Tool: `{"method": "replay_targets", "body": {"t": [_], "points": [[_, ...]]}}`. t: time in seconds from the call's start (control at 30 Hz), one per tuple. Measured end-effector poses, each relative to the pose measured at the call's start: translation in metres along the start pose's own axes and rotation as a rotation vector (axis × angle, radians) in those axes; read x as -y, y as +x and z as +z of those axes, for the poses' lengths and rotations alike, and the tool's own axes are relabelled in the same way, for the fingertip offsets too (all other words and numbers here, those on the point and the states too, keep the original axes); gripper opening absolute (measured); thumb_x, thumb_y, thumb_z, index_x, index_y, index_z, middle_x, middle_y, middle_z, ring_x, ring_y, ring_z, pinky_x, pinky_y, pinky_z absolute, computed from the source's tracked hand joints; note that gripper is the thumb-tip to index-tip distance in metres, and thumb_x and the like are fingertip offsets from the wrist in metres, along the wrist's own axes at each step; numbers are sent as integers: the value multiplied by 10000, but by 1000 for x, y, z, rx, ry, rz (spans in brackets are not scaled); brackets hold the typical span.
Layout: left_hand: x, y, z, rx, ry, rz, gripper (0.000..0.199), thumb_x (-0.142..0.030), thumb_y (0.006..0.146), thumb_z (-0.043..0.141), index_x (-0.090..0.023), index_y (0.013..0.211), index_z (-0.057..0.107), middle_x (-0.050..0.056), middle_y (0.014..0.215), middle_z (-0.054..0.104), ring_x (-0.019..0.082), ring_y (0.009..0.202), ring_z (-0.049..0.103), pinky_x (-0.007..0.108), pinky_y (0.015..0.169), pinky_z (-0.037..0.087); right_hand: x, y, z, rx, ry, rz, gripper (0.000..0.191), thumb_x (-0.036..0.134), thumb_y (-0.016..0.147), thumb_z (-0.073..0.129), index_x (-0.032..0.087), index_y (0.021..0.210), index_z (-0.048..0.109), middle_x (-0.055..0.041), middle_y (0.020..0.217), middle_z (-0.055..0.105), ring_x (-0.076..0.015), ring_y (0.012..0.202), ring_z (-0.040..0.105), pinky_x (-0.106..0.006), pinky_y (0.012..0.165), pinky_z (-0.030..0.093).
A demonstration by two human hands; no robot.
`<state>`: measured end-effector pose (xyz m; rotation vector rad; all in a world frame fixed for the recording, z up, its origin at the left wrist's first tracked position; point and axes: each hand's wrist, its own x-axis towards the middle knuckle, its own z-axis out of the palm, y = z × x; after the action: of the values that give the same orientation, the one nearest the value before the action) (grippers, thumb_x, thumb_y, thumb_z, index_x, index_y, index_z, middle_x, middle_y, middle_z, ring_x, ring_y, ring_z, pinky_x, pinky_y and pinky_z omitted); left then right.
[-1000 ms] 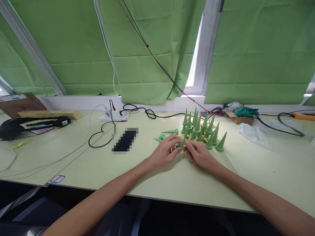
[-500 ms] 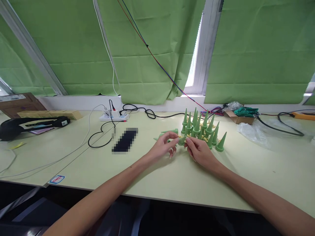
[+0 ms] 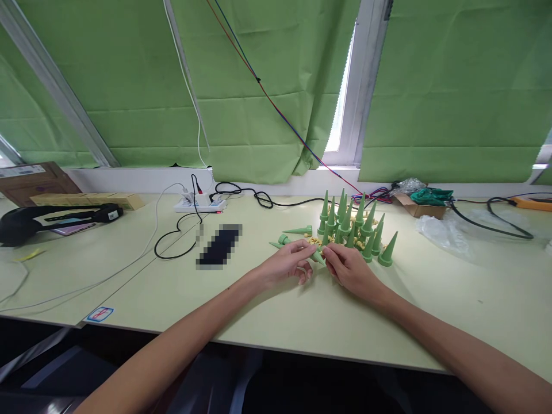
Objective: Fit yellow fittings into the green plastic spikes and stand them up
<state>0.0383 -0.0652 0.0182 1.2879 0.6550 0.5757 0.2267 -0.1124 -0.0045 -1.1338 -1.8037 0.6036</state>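
Head view: cone (image 3: 318, 257) at left fingertips (image 3: 311, 249)

The left hand (image 3: 293, 261) covers part of the green cone (image 3: 318, 257) it holds. The fingertips of the right hand (image 3: 351, 267) are curled out of sight, so whether they pinch something small cannot be told. Front rows of standing cones (image 3: 387, 252) partly hide those behind, and the yellow pieces (image 3: 313, 240) among them are too small to make out in shape. Pixelation blurs a dark slab (image 3: 219, 247). Picture edges cut off both forearms, the black strapped object (image 3: 17, 223), the brown carton (image 3: 49, 183) and the orange object (image 3: 532, 203).
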Motion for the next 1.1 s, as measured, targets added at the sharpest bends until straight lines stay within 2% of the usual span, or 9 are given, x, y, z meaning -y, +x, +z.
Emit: {"method": "replay_targets", "body": {"t": [0.3, 0.57, 0.93, 1.1], "points": [[1, 1, -3, 85, -118, -41, 313, -417, 820, 753, -146, 873, 604, -56, 572, 417, 126, 580, 598, 194, 430, 455, -1, 1, 0, 38, -9, -29, 407, 389, 1030, 382, 216, 667, 444, 37, 548, 461, -123, 497, 407, -266, 542, 341], [-1, -2, -3, 107, -140, -52, 307, -350, 816, 771, -134, 979, 626, -19, 682, 535, 81, 576, 551, 181, 456, 432, -2, 0, 1, 24, -20, -49, 371, 365, 1024, 393, 214, 690, 444, 45, 547, 452, -117, 489, 395, -260, 537, 331], [-1, -4, -1, 127, -96, 1, 406, -402, 789, 787, -179, 1022, 541, -52, 719, 505, 43, 501, 471, 176, 418, 357, -6, 0, 1, 21, -38, -52, 332, 361, 1024, 395, 210, 744, 491, 48, 552, 456, -122, 510, 403, -256, 544, 332], [1, -3, -1, 91, -40, 30, 454, -429, 763, 803, -179, 1039, 542, -61, 705, 483, 51, 526, 481, 189, 437, 369, -6, 1, 2, 28, -34, -60, 352, 370, 1028, 375, 216, 723, 456, 48, 543, 450, -124, 499, 395, -260, 535, 330]]}}
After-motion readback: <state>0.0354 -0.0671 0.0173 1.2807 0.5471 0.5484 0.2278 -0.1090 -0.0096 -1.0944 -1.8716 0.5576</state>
